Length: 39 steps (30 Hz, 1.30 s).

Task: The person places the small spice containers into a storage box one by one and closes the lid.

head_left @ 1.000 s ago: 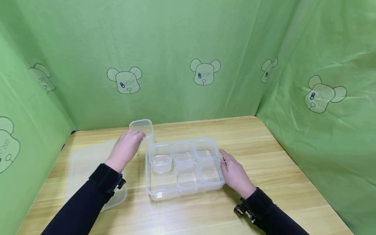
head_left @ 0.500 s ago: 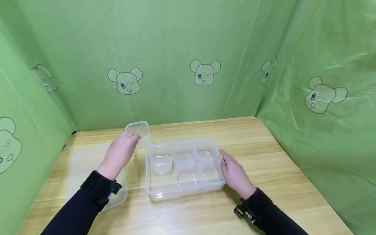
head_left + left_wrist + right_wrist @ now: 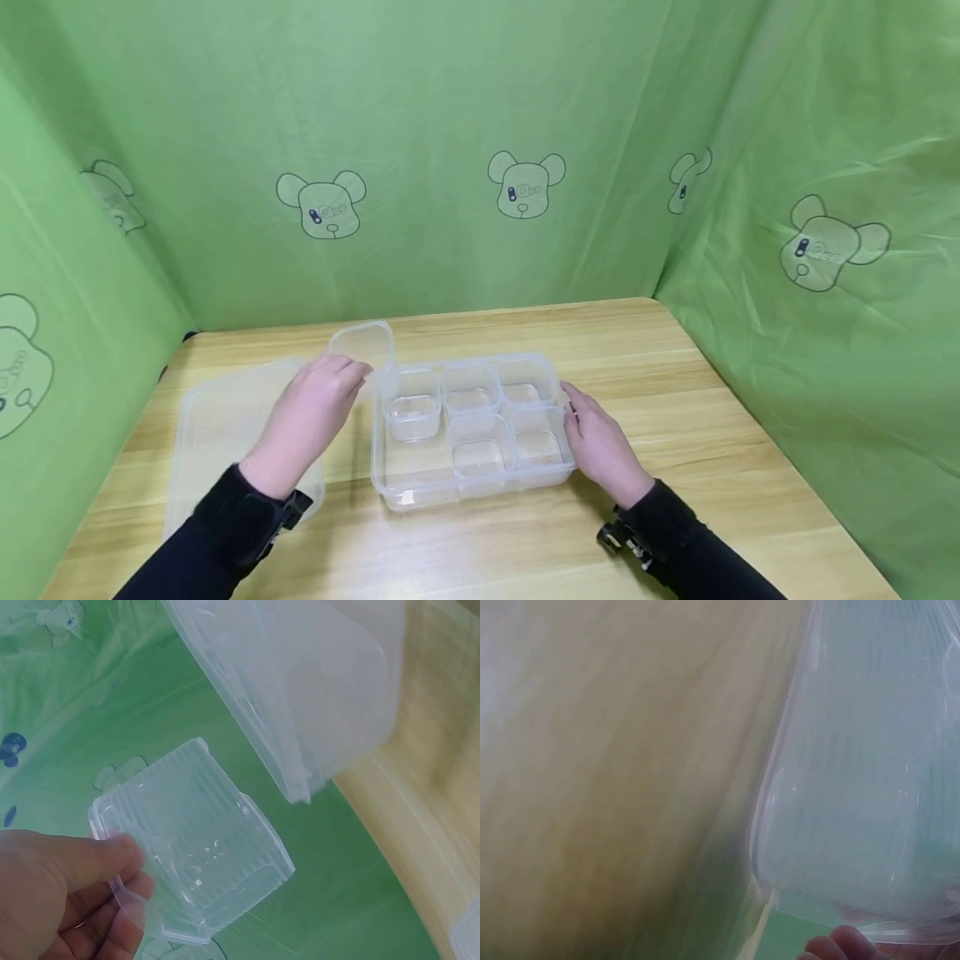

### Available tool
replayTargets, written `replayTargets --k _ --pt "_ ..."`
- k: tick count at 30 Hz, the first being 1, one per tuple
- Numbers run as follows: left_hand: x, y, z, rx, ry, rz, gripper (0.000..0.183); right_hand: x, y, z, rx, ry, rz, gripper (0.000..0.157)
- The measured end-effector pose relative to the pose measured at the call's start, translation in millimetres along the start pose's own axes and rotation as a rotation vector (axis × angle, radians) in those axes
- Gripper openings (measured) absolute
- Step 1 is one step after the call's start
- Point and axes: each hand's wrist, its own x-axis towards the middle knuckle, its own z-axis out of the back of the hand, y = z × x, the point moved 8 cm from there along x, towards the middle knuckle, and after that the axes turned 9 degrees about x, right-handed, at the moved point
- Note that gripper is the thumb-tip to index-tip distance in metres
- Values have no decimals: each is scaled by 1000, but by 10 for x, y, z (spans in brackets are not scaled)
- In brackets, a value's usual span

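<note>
Clear plastic runs through everything here. My left hand point(image 3: 318, 408) pinches a small clear container point(image 3: 366, 340) by its rim; the left wrist view shows the thumb and fingers on the rim of the ribbed container point(image 3: 195, 840). It is held up at the far left corner of a large clear storage box point(image 3: 420, 498). Inside that box stand several similar small containers point(image 3: 480, 446), and its near left part shows bare floor. My right hand point(image 3: 603, 442) holds the box's right end, its thumb at the rim. In the right wrist view fingertips point(image 3: 844, 945) show by the box wall point(image 3: 855, 787).
A large translucent lid point(image 3: 225, 425) lies flat on the wooden table point(image 3: 675, 400) at the left, partly under my left forearm. Green curtains point(image 3: 450, 267) with bear-head prints stand around the table's back and sides.
The left hand with the small container shifts slightly left, then back right and lower toward the box's far left corner. The right hand and the box stay where they were.
</note>
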Motion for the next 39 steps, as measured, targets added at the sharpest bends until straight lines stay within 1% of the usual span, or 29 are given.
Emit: replayTargets --k 9,14,17,24,27,35,39 --pt "-66 -260 82 -12 -17 -57 26 9 -24 -6 7 1 -4 49" --pt "-112 -408 126 -31 -56 -95 29 7 -22 -1 11 -2 -6 49" --pt "-143 -477 127 -26 -64 -114 30 5 -20 0 12 -2 -5 49" --pt "-223 -611 84 -15 -27 -153 28 1 -13 -3 15 0 -5 49" --pt "-255 -658 59 -12 -14 -158 27 3 -9 -2 17 1 -5 49" --pt "-325 -776 27 -25 -7 -184 31 -3 -5 -7 16 2 -6 49" --pt "-353 -819 7 -27 6 -185 34 -7 -6 -8 16 2 -12 49"
